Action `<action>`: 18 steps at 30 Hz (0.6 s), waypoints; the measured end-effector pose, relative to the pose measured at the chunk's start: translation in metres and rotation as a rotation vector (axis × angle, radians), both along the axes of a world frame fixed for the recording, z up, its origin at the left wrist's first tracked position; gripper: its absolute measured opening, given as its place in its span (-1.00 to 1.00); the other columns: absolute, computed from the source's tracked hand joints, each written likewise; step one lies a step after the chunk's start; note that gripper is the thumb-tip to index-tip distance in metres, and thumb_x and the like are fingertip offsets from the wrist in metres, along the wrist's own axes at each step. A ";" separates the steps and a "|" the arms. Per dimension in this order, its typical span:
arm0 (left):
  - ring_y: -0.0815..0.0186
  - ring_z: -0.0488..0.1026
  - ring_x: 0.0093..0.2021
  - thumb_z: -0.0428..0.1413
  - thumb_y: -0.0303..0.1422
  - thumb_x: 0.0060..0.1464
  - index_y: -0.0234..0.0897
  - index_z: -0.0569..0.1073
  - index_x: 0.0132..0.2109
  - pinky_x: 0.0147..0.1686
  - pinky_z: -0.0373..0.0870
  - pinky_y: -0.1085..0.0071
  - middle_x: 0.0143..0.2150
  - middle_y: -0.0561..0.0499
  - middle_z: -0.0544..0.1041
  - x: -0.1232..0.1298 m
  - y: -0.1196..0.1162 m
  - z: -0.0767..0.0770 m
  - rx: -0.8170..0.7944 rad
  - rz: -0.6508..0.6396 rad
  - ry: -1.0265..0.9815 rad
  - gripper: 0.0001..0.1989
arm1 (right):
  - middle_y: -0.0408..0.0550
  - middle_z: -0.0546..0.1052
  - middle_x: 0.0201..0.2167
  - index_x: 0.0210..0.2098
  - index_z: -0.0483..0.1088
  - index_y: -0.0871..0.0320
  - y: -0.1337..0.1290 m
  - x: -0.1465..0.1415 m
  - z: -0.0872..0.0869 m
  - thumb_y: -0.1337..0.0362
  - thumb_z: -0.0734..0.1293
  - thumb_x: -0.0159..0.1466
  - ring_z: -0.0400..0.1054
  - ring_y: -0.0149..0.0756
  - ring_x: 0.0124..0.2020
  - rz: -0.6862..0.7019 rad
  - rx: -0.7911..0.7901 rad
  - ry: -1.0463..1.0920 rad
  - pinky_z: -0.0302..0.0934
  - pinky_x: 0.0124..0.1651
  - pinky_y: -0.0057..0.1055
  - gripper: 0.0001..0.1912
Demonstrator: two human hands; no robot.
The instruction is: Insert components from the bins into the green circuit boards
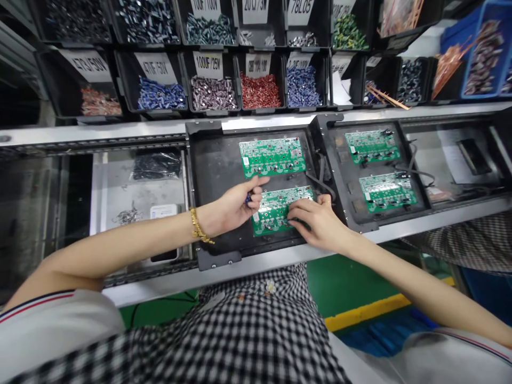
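Note:
My left hand (237, 205) is curled over the left part of the near green circuit board (276, 200), palm turned up. Small blue capacitors (248, 198) show between its bent fingers, and the index finger points toward the far board. On the near board's right half, my right hand (316, 220) has its thumb and fingertips pinched together close to the surface. Whatever is between those fingertips is hidden. A second green circuit board (272, 157) lies just behind, in the same black tray (216, 160). Small parts stand on both boards.
Labelled black bins (212, 88) of sorted components rise behind the metal rail. At right, another black tray (344, 186) carries two circuit boards (387, 191). To the left lie a black plastic bag (156, 164), loose metal leads (128, 214) and a white box (164, 210).

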State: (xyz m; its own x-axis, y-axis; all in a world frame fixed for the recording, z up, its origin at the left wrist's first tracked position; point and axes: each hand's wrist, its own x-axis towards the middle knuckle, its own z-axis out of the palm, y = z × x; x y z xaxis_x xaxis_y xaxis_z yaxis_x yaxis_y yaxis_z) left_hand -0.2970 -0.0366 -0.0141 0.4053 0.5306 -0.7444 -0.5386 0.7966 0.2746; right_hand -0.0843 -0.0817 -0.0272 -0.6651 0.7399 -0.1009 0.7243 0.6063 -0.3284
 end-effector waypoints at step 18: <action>0.60 0.04 -0.64 0.01 -0.30 0.18 -0.46 0.37 -0.40 -0.67 -0.16 0.63 -0.55 0.10 0.18 0.018 -0.033 -0.003 0.122 -0.293 0.168 -0.71 | -0.15 0.53 -0.32 -0.31 0.35 0.15 0.010 -0.020 0.011 0.18 0.24 0.28 0.35 -0.39 -0.35 -0.157 0.051 0.168 -0.20 -0.21 -0.33 -0.83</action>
